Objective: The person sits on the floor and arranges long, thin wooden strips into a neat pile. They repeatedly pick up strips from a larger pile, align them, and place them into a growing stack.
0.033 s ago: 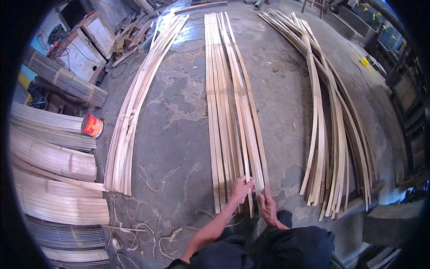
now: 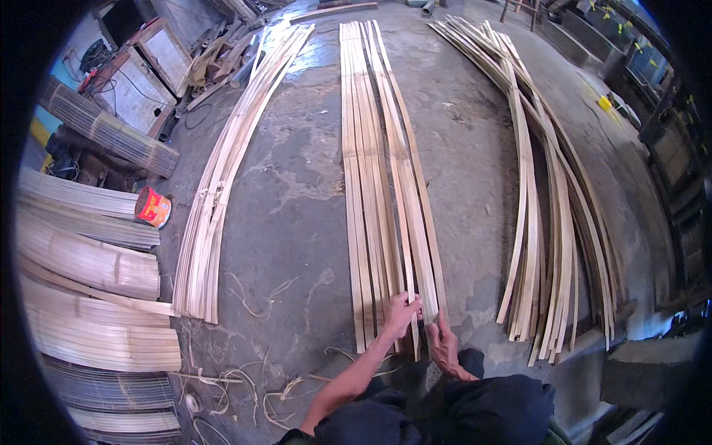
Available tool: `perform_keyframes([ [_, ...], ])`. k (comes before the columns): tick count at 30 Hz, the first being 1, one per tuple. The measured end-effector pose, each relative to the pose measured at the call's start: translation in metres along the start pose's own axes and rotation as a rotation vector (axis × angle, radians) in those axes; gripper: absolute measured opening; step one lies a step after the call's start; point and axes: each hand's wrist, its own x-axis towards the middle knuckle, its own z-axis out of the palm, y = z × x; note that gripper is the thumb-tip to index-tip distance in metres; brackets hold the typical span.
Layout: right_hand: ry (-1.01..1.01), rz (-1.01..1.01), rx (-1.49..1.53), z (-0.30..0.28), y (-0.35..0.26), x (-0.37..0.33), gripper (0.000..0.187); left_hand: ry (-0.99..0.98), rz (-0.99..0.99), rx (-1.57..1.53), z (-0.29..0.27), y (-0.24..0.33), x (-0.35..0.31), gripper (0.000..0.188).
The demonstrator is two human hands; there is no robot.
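Long flat bamboo strips lie side by side on the floor, running away from me in the middle. My left hand is closed near their close ends, its fingers around one narrow strip that lies beside a slim gap. Just right of it, my right hand grips the near end of the right-hand strips, thumb along the top. Its lower fingers are partly hidden. The strips in both hands stay low, close to the floor.
A tied strip bundle lies to the left; a looser crossed pile lies right. Slatted bamboo panels and a red tub line the left side. Thin shavings litter the floor near my left arm. A rolled slatted mat lies farther back.
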Motion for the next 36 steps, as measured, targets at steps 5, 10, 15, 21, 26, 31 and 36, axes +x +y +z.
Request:
perform_keyframes([
  [5, -0.025, 0.067, 0.043, -0.002, -0.008, 0.015, 0.053, -0.031, 0.028, -0.002, 0.001, 0.012, 0.020, 0.020],
  [10, 0.062, -0.091, 0.152, -0.012, 0.027, 0.041, 0.053, -0.077, 0.018, 0.021, 0.022, 0.028, 0.029, 0.017],
  [15, -0.077, -0.007, -0.183, -0.035, -0.016, 0.038, 0.052, 0.050, -0.010, -0.048, 0.018, 0.014, 0.022, 0.019],
  [21, -0.087, -0.218, -0.635, -0.042, -0.038, 0.033, 0.049, 0.271, 0.268, 0.014, 0.022, 0.034, -0.001, 0.032],
  [26, 0.197, -0.511, -0.683, -0.041, -0.030, 0.034, 0.047, 0.241, 0.272, -0.059, 0.039, 0.050, -0.013, 0.030],
  [31, -0.245, -0.196, -0.279, -0.022, -0.033, 0.028, 0.048, 0.253, 0.188, -0.176, 0.008, 0.017, 0.021, 0.031],
  [36, -0.429, -0.192, -0.035, 0.006, -0.012, 0.014, 0.062, 0.221, 0.081, -0.309, 0.024, 0.019, 0.016, 0.026],
])
